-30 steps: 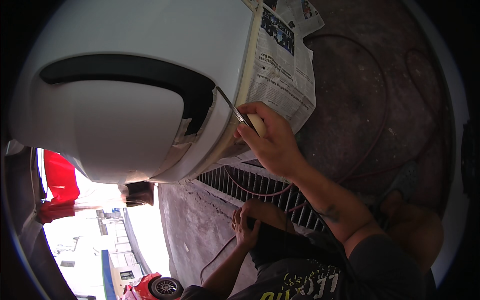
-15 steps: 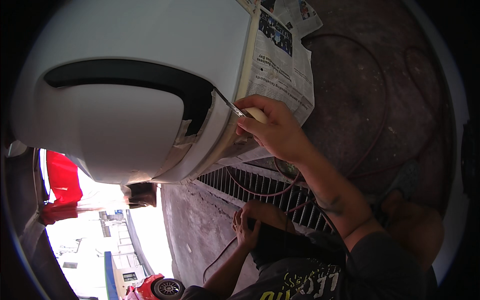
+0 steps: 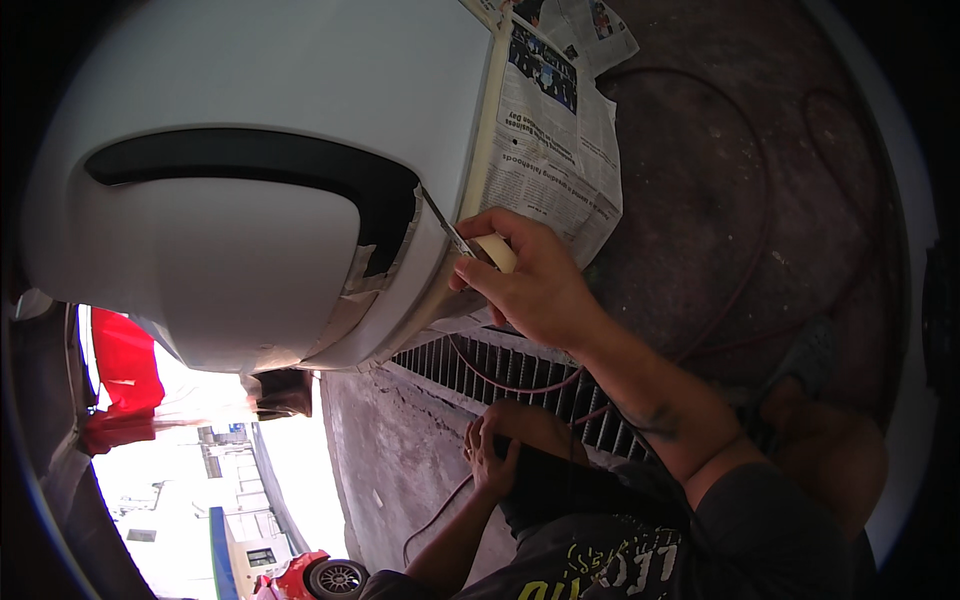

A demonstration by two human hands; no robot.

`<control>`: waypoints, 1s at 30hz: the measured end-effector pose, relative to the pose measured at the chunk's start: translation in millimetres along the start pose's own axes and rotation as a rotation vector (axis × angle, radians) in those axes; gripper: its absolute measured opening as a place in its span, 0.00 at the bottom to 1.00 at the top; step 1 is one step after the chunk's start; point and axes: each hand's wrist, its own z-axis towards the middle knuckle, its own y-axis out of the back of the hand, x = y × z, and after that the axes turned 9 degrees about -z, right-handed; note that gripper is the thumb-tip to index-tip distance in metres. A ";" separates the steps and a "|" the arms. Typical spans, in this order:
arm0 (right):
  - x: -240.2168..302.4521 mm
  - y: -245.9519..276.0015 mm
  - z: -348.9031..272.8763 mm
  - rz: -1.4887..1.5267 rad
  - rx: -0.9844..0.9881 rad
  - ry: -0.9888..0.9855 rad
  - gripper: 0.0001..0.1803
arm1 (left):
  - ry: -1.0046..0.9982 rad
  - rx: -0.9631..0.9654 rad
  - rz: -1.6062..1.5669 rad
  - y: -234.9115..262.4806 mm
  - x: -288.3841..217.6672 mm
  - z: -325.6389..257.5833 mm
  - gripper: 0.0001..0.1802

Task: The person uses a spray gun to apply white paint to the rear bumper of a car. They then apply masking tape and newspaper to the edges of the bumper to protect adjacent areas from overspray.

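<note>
Now, at twelve o'clock, my right fingers (image 3: pixel 505 222) pinch blade (image 3: pixel 451 230) and tape roll (image 3: pixel 497 252). Left fingers (image 3: pixel 478 445) drape my knee (image 3: pixel 532 422) loosely.

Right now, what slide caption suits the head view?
Right hand holding cream roll and slim tool beside pale panel edged with newspaper.

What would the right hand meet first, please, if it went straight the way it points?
The right hand would probably meet the white panel before the black trim, though depth is unclear.
</note>
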 end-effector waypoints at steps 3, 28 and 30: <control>3.5 -3.9 -4.4 0.022 0.009 -0.029 0.15 | 0.015 0.006 0.007 0.1 -0.3 -0.1 0.41; -14.4 -26.7 -12.9 0.129 0.022 -0.057 0.15 | 0.019 -0.009 0.009 0.8 1.2 -0.6 0.42; -17.6 -29.2 -13.7 0.111 0.033 -0.044 0.16 | 0.013 -0.006 0.007 -0.1 -0.7 1.8 0.42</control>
